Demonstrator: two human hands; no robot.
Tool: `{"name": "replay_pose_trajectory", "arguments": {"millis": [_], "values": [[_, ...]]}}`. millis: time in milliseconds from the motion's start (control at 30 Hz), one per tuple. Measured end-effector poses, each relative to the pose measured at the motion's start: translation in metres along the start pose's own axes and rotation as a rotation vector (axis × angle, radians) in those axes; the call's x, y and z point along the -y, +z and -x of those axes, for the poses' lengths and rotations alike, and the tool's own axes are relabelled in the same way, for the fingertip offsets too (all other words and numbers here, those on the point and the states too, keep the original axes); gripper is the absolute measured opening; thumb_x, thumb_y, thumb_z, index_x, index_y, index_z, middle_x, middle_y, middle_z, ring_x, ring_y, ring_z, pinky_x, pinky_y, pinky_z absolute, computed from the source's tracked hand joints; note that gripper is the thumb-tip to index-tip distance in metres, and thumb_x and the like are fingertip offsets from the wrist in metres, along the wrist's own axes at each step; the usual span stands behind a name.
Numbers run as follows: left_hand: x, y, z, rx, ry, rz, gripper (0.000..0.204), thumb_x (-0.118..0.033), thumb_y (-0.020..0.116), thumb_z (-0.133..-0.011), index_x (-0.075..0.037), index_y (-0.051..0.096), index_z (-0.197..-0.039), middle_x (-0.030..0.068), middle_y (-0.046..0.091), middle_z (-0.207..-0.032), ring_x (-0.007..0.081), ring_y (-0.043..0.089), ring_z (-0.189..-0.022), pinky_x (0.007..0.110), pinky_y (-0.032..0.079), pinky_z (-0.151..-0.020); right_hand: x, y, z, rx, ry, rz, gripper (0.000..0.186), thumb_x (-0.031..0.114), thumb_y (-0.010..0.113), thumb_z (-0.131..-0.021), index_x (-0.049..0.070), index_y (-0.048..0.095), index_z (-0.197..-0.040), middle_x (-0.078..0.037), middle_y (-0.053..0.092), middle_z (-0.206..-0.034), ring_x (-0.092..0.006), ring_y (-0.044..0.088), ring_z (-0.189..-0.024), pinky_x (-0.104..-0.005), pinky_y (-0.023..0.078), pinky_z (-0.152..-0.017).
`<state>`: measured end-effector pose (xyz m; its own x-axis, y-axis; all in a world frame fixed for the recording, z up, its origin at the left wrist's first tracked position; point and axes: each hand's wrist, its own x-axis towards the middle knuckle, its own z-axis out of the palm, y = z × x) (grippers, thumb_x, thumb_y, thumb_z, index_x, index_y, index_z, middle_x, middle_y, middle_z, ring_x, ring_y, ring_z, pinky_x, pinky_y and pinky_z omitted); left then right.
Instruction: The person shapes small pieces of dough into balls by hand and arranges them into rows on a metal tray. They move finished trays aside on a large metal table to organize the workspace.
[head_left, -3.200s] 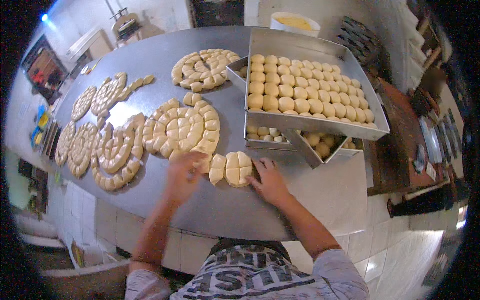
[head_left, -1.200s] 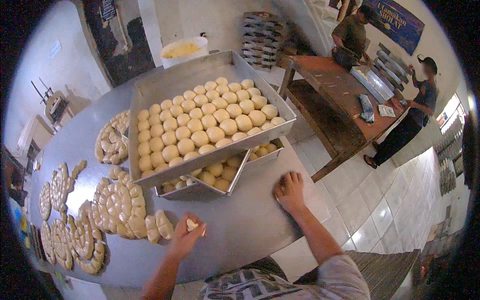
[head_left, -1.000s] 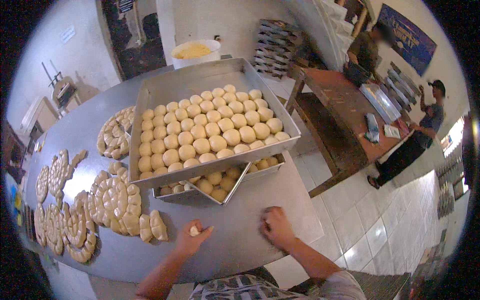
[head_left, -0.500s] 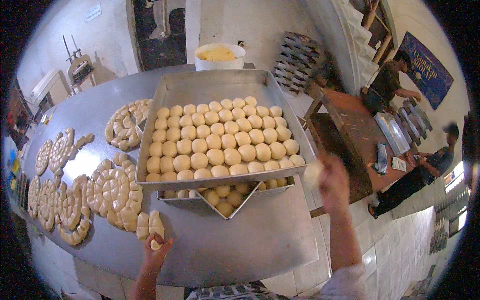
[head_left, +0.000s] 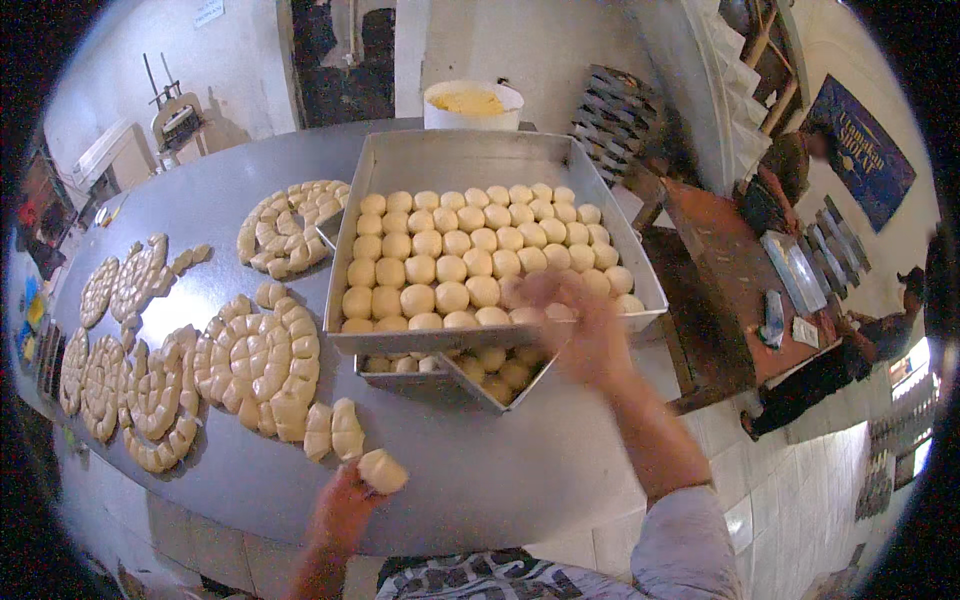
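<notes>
My left hand [head_left: 345,500] grips a cut dough piece [head_left: 384,472] near the table's front edge. Beside it, more cut pieces [head_left: 333,430] trail from a coiled group of cut dough [head_left: 250,370]. Over the front right part of a deep metal tray [head_left: 430,341] is my right hand [head_left: 570,320], smeared by motion. Its fingers reach in among rows of round dough balls [head_left: 452,296]; whether they hold one I cannot tell. Below sits another tray [head_left: 505,407] turned cornerwise, dough balls inside, with a further tray [head_left: 390,378] under it.
Coiled groups of cut dough [head_left: 160,410] cover the left of the metal table [head_left: 450,480]. A white tub of yellow filling [head_left: 473,108] stands behind the trays. To the right, two people work at a brown table [head_left: 720,270]. Stacked dark metal pieces [head_left: 620,110] lean at the back wall.
My right hand has swung left from beside the tray, where it held a dough ball, to over the tray's front. My left hand's dough piece now shows more fully. The view has shifted.
</notes>
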<state>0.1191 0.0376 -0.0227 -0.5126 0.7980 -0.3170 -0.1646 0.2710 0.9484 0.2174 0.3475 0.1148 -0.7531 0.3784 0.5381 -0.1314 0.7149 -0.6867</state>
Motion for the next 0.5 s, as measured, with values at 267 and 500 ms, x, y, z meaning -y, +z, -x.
{"name": "replay_pose_trajectory", "arguments": {"millis": [267, 500], "values": [[0.007, -0.024, 0.011, 0.291, 0.047, -0.204, 0.032, -0.023, 0.055, -0.088, -0.002, 0.055, -0.113, 0.0136, 0.056, -0.115, 0.0215, 0.057, -0.101, 0.031, 0.047, -0.083, 0.039, 0.113, 0.222, 0.261, 0.717, -0.184, 0.045, 0.006, 0.052, -0.082, 0.008, 0.044, -0.126, -0.011, 0.054, -0.115, -0.0331, 0.049, -0.107, -0.0440, 0.030, -0.099], [0.025, -0.079, -0.015, -0.269, 0.660, -0.917, 0.036, -0.018, 0.066, -0.076, -0.005, 0.057, -0.109, 0.0105, 0.058, -0.096, 0.0280, 0.053, -0.089, 0.040, 0.044, -0.076, -0.028, 0.133, 0.202, -0.024, 0.428, 0.922, 0.043, 0.026, 0.058, -0.078, 0.008, 0.047, -0.115, -0.018, 0.046, -0.119, -0.0381, 0.037, -0.114, -0.0490, 0.031, -0.094]]}}
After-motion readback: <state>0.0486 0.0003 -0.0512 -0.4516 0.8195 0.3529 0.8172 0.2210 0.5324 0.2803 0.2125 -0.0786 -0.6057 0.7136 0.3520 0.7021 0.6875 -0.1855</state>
